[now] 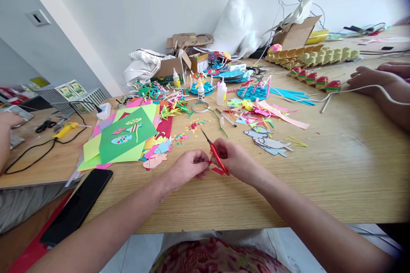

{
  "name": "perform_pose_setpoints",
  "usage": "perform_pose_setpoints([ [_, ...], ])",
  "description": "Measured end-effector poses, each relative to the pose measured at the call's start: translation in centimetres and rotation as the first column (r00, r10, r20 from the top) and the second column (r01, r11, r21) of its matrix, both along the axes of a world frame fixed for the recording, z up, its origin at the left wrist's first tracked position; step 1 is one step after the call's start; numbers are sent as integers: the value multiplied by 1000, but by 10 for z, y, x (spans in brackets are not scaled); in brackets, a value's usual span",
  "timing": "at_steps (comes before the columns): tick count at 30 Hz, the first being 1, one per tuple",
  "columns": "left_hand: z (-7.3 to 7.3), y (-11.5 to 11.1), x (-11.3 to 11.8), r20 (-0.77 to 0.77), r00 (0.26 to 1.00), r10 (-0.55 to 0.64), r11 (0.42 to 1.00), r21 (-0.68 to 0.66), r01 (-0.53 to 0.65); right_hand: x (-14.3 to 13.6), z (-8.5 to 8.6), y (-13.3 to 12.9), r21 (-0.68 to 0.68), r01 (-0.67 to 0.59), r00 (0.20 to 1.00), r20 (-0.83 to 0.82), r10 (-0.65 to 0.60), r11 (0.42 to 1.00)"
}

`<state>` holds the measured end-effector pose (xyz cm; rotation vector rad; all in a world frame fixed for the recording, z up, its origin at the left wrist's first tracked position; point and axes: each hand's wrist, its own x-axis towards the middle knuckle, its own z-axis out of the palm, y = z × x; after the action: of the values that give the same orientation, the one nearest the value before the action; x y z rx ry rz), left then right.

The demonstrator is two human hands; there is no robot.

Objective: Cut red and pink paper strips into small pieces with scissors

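My right hand (232,157) is closed around a pair of scissors (218,158) with red handles, its dark blades pointing up and away to the left. Close beside it, the fingers of my left hand (191,165) pinch a small red piece of paper (209,162), mostly hidden by the fingertips. A red paper scrap (218,171) lies on the table just below the scissors. Beyond both hands are small coloured paper dots (197,126). Paper fish cutouts (155,161) lie left of my left hand, and grey-blue fish cutouts (272,143) lie right of the scissors.
Coloured paper sheets (128,136) are stacked at left, near a black phone (77,204) at the table edge. Glue bottles (221,93), a pen (226,118) and paper strips (282,115) stand or lie farther back. Other people's hands (368,79) show at both sides.
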<state>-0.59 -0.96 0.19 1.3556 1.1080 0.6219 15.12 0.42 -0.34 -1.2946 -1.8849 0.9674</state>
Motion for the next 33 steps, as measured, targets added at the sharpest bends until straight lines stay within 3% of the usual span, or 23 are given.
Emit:
perform_pose_setpoints([
  [5,3,-6,2,92,994,65,998,-27,-62,0,0,1,-107,47,983,-173,-65,993],
  [11,3,-7,6,159,982,105,994,-21,-103,-3,2,0,-142,24,972,-226,-57,990],
  [16,3,-6,3,147,977,154,988,-3,-155,8,11,-12,-35,23,1000,6,-23,999],
  [22,5,-5,1,214,953,215,976,-27,-215,28,19,-35,-28,-32,941,336,39,999],
  [33,7,-5,9,282,937,207,977,-102,-186,22,16,-40,7,-35,885,466,28,999],
])
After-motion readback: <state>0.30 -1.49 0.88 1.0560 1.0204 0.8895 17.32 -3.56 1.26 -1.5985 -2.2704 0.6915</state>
